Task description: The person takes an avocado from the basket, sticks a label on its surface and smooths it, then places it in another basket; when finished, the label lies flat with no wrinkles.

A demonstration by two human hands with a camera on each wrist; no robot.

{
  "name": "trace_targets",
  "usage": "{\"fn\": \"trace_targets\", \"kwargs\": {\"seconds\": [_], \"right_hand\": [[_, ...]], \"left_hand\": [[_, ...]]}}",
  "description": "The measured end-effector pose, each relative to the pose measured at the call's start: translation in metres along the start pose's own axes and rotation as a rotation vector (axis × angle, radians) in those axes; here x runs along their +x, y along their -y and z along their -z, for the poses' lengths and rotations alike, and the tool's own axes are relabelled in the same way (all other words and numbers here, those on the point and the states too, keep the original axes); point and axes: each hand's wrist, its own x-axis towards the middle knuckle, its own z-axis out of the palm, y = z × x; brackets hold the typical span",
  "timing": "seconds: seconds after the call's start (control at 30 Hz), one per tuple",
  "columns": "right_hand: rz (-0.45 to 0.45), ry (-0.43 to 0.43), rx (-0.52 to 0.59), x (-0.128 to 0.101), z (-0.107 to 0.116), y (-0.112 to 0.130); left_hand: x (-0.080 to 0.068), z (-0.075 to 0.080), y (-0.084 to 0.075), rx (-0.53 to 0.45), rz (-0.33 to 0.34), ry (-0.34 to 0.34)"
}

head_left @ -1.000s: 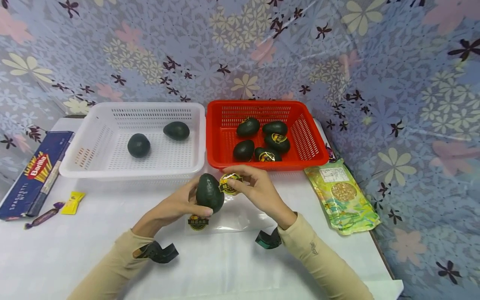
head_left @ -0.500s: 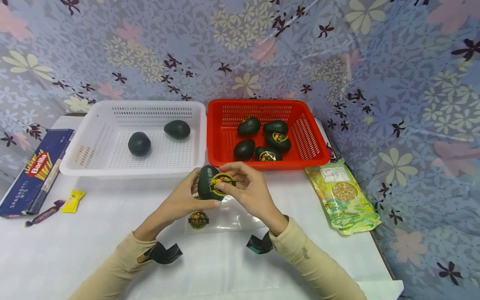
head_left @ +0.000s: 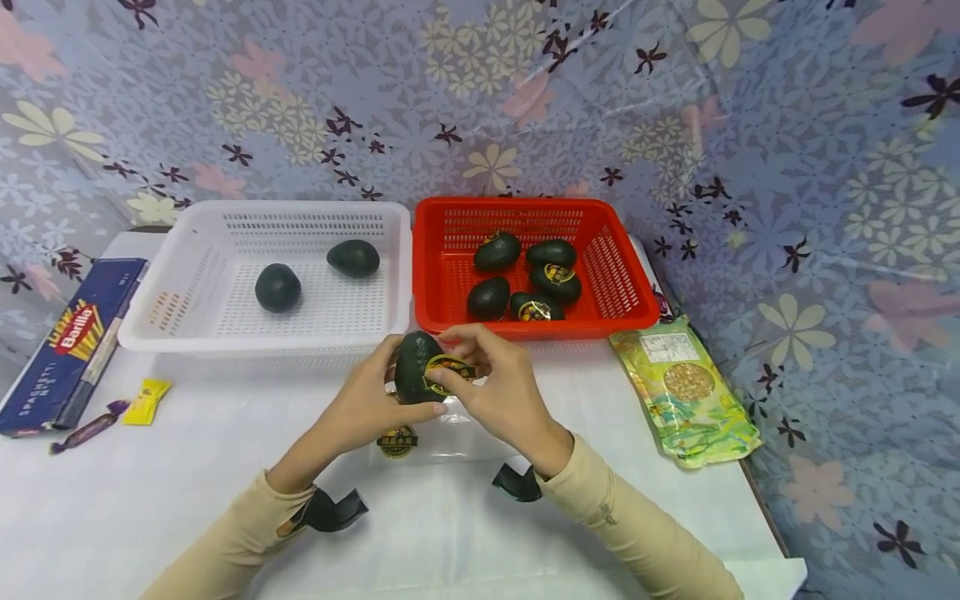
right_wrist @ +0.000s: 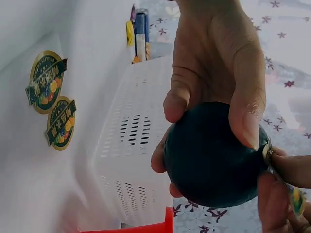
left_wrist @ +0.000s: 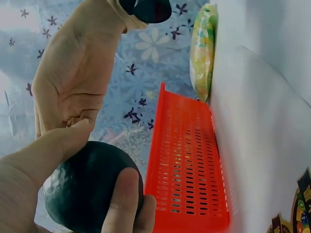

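My left hand grips a dark green avocado, its thumb below and fingers around the far side. From the right, my right hand pinches a black-and-gold round label sticker against the avocado's side. The right wrist view shows that sticker edge-on, one edge touching the avocado and the rest standing away. Under the hands lies a clear sticker sheet, partly hidden; another sticker shows on it in the head view, and two in the right wrist view.
Behind the hands, a white basket holds two avocados without visible labels. Beside it, a red basket holds several, some labelled. A spaghetti box, two wrapped candies and a yellow-green food bag lie at the sides.
The right hand has moved left, bringing the sticker from beside the avocado onto its side. The left hand has raised and turned the avocado slightly. Over the last half second the sticker has tilted a little.
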Motion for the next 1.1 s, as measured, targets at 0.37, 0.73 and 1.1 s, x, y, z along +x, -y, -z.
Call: {"fn": "trace_targets", "kwargs": {"seconds": [0.37,0.73,1.1], "right_hand": [[-0.139,0.097,0.075,0.004,0.006,0.0],[-0.227,0.251,0.59,0.002,0.007,-0.008],[-0.174,0.386,0.679,0.004,0.013,-0.013]], "left_hand": [[-0.011,0.001,-0.017,-0.064,-0.056,0.006],[-0.015,0.005,-0.021,-0.245,-0.168,0.108],[-0.019,0.016,-0.013,-0.356,-0.225,0.254]]}}
